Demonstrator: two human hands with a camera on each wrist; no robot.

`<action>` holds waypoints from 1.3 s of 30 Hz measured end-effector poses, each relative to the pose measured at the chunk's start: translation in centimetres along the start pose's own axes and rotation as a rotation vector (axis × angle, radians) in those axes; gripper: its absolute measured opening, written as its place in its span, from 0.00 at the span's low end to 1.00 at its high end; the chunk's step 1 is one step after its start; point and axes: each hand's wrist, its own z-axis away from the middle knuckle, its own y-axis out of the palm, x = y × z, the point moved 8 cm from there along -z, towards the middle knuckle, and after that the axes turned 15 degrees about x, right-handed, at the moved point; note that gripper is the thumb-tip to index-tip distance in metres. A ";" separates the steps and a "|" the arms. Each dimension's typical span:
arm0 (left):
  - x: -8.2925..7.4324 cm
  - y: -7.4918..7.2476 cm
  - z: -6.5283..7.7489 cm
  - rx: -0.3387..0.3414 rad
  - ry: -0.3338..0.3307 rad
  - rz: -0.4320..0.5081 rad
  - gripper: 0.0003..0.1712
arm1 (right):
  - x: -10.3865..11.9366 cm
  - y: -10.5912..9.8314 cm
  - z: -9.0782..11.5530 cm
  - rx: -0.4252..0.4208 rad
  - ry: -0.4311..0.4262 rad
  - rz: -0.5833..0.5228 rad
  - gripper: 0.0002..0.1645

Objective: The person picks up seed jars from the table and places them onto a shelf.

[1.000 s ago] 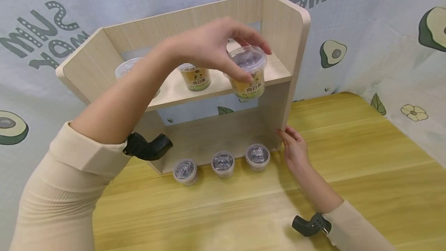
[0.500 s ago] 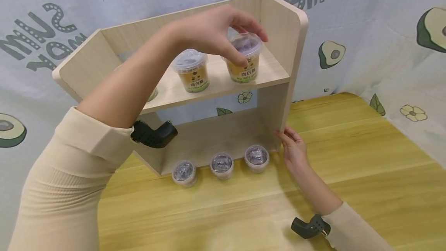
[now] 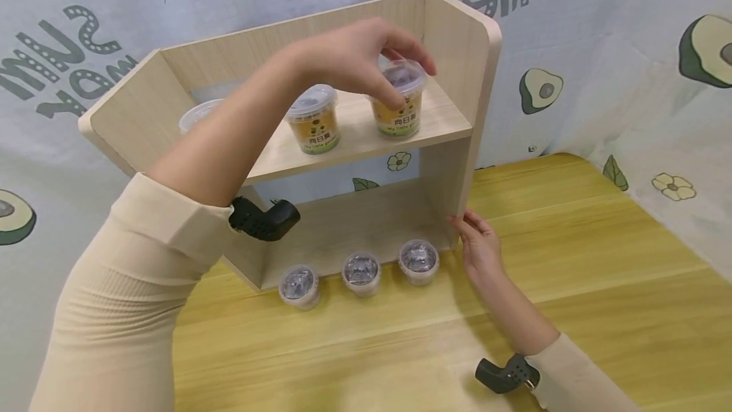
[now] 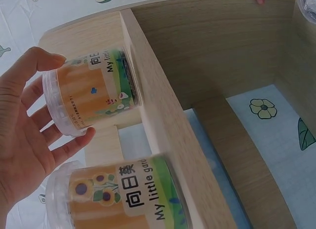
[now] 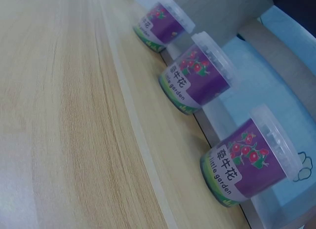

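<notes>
On the upper board of a small wooden shelf (image 3: 343, 151) sits an orange-labelled plastic cup (image 3: 398, 121) with a clear lid. My left hand (image 3: 357, 59) holds it near the lid from above, thumb on one side and fingers on the other. In the left wrist view its base meets the board. Beside it stands a second orange cup (image 4: 126, 197); a third cup (image 3: 197, 114) is partly hidden behind my left forearm. My right hand (image 3: 482, 250) grips the shelf's right side panel low down, thumb at the front edge.
Three purple-labelled cups (image 5: 252, 162) stand in a row on the wooden table (image 3: 400, 348), along the shelf's front bottom edge. A patterned cloth (image 3: 589, 68) hangs behind. Both wrists carry black camera mounts.
My left hand has moved the orange cup from in front of the upper board up and back onto it. The right hand stays at the side panel.
</notes>
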 end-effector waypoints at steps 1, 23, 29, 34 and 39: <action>0.0 0.0 -0.1 0.000 0.003 0.002 0.27 | 0.0 0.0 0.0 0.001 0.000 0.003 0.19; -0.1 0.3 -0.5 -0.026 0.002 -0.036 0.28 | -0.1 -0.2 0.0 -0.027 0.001 -0.005 0.18; -0.2 -0.2 -0.3 -0.085 -0.006 -0.081 0.27 | -0.1 -0.2 -0.1 -0.015 -0.011 -0.007 0.19; -0.3 -0.5 0.0 -0.102 -0.004 -0.070 0.26 | -0.1 -0.2 -0.1 -0.014 -0.021 -0.004 0.19; -0.6 -1.0 0.8 -0.144 0.019 -0.052 0.25 | -0.1 0.0 -0.1 -0.017 -0.014 -0.010 0.18</action>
